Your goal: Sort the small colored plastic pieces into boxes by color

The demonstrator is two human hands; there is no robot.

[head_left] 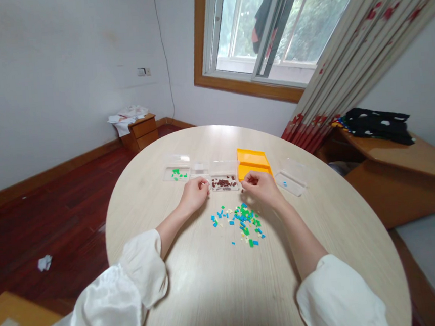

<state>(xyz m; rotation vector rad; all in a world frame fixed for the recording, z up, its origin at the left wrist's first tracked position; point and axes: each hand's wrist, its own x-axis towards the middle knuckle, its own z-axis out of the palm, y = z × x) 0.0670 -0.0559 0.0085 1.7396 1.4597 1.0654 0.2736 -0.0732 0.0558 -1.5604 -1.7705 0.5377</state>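
Note:
My left hand (196,192) is beside the left edge of a clear plastic box (225,188), fingers curled together; whatever they may hold is hidden. Inside that open-lidded box lie many small brown building bricks (224,182). To the right of the box, the fingers of my right hand (261,187) are pinched, with a small brown brick (242,191) at their tips. Between my forearms a loose pile of small green, blue and cream bricks (244,217) is spread over the table.
The round table (214,295) also bears a clear box with green bricks (177,179), an open yellow box (252,158), and a clear box (291,183) holding a blue piece. A wooden desk (404,172) with dark cloth stands right; a small cabinet (145,130) stands back left.

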